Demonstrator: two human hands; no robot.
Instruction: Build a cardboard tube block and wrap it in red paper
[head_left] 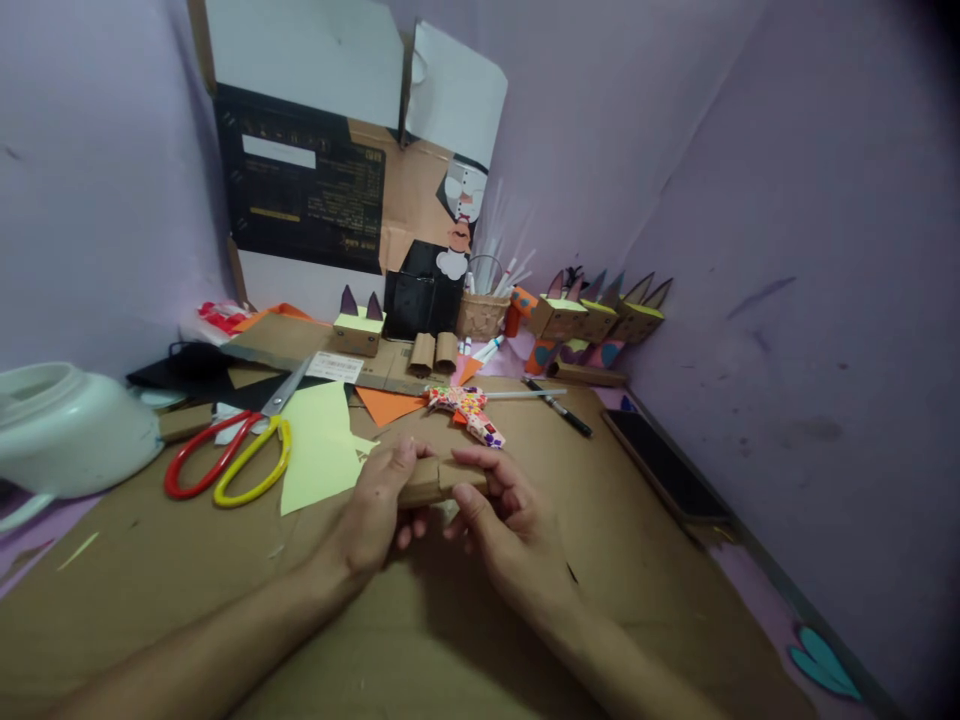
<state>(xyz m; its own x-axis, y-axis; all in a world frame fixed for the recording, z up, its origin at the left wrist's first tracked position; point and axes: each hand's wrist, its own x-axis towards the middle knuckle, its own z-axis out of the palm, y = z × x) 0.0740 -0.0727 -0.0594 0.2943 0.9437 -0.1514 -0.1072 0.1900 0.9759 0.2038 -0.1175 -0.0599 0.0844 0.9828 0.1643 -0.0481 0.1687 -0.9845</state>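
white pot point(71, 430): far left edge, 9 o'clock from the hands I'm watching, lid on.
scissors point(232, 455): red and yellow handles, at 10 o'clock from the hands, blades pointing up toward 1 o'clock.
yellow paper point(319, 450): flat on the cardboard sheet point(187, 590), just right of the scissors, touching the left hand's side.
left hand point(371, 515): centre frame, fingers curled round the left end of the cardboard tube point(433, 480), thumb on top.
cardboard tube: brown, lying roughly level, between both hands at centre, just above the table.
right hand point(502, 515): clamped on the tube's right end, forefinger laid along the top; the two hands sit close together, nearly touching under the tube.
patterned paper piece point(469, 410): at 12 o'clock from the tube, near but apart.
black pen point(559, 408): at 1 o'clock, well clear of my grip.
paper boxes with ears point(600, 315): row at 1 o'clock against the wall.
dark slab point(664, 465): at 3 o'clock by the right wall; can't tell what it is.
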